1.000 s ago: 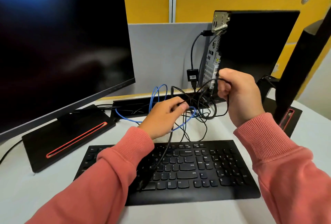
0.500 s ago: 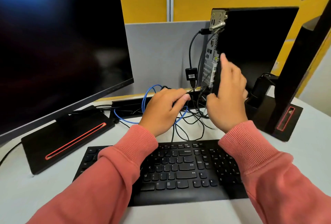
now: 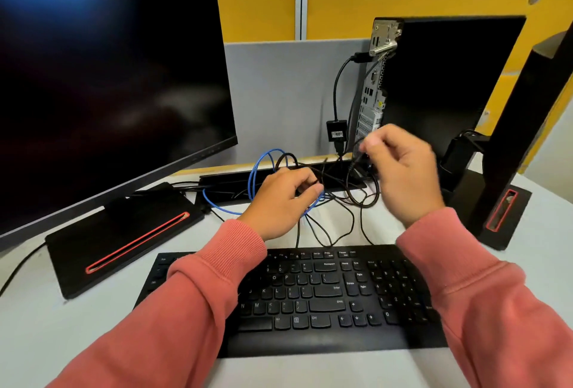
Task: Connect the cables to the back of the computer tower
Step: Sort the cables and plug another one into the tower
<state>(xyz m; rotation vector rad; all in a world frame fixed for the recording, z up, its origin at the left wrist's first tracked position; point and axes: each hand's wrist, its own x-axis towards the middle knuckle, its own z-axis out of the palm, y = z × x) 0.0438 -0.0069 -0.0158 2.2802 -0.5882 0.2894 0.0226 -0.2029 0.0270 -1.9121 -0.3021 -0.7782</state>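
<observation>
Landmark: the computer tower [image 3: 446, 83] stands upright behind the keyboard [image 3: 325, 297], its rear port panel [image 3: 370, 102] facing left.
Right hand: the right hand [image 3: 403, 170] is just in front of the tower's lower rear corner, thumb and forefinger pinching a thin black cable [image 3: 356, 161] near its plug end.
Left hand: the left hand [image 3: 279, 201], left of the tower's foot, is curled closed around the cable bundle [image 3: 335, 198], blue cable [image 3: 257, 170] included.
Already plugged: one black lead with an adapter block [image 3: 336, 131] hangs from the top of the tower's panel.
Step in hand: judged, freeing one plug and lining it up with its port.
Doing it well: hold close behind the plug, match its shape to the socket, push straight in, and let the left hand feed slack so the tangle does not drag.
Count: one tower, one keyboard, two monitors [image 3: 102, 77], one blue cable; black cables too tangled to count.
</observation>
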